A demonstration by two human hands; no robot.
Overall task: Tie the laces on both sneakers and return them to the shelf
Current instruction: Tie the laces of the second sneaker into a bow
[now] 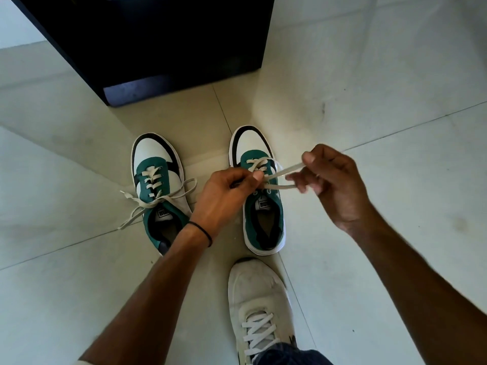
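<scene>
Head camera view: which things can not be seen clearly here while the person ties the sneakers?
- Knot on the right sneaker: the left hand covers the lace crossing, so its state cannot be told.
- Lace end held in the right hand: blurred and hidden among the fingers.
- Dark shelf unit: cut off by the top edge; its shelves do not show.
- Tongue label of the left sneaker: too small to read.

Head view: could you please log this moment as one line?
left sneaker: bow tied | right sneaker: tying | left hand: pinching lace | right hand: pulling lace | shelf: shoes not returned
</scene>
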